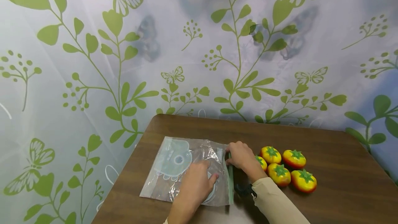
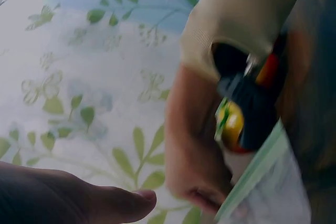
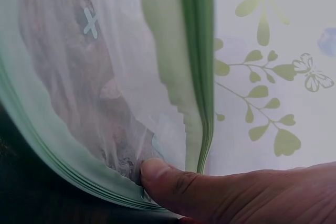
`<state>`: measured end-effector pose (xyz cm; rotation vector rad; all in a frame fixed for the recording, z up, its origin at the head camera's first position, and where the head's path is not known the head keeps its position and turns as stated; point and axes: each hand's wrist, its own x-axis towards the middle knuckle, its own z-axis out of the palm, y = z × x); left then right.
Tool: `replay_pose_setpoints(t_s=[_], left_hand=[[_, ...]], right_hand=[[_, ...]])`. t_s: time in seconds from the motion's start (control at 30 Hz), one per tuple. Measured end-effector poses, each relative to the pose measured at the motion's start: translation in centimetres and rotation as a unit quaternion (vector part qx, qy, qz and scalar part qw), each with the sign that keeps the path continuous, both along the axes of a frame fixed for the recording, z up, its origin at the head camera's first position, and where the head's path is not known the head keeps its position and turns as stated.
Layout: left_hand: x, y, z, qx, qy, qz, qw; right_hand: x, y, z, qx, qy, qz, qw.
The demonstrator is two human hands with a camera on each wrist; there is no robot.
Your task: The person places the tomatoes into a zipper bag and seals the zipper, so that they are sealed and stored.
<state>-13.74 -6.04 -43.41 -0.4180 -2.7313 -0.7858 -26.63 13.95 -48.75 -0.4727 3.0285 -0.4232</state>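
Note:
A clear zip bag with a pale blue print lies flat on the table, its green zip edge towards the right. My left hand rests on the middle of the bag, thumb stretched out to the right. At the zip edge's far end, my right hand pinches the bag's rim. The right wrist view shows the bag's mouth parted between two green strips, with the right thumb on its edge. The left fingertips are partly hidden in the head view.
Several yellow-red toy tomatoes with green tops sit in a cluster right of the right hand on the brown wooden table. A dark band circles the right wrist. Behind the table hangs a leaf-and-butterfly curtain.

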Motion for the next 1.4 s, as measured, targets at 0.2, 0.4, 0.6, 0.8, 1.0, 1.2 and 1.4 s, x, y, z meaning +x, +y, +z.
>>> replay_pose_setpoints(t_s=[0.2,0.4,0.6,0.8,1.0,1.2,1.4], left_hand=[[0.0,1.9,-0.6,-0.023,-0.008,-0.035,0.9991],[-0.3,3.2,-2.3,-0.037,-0.011,-0.054,0.9978],[-0.3,4.3,-3.1,-0.095,-0.012,-0.048,0.9942],[-0.6,5.2,-5.2,-0.152,0.018,-0.042,0.9873],[-0.8,5.7,-6.7,-0.167,0.013,-0.023,0.9855],[-0.2,5.8,-4.7,-0.173,-0.024,0.004,0.9845],[-0.8,5.4,-5.1,-0.173,0.053,0.023,0.9832]], right_hand=[[0.2,-0.3,-0.3,-0.008,-0.001,0.003,1.0],[0.4,-0.4,-0.4,-0.006,-0.011,-0.009,0.9999],[0.4,-0.1,-0.5,-0.004,-0.006,-0.012,0.9999],[0.1,0.0,-0.6,-0.001,-0.008,-0.013,0.9999],[0.1,0.0,-0.4,0.003,-0.008,-0.014,0.9999],[0.1,0.0,-0.4,0.001,-0.01,-0.011,0.9999],[0.1,0.1,-0.3,0.005,-0.012,-0.013,0.9998]])
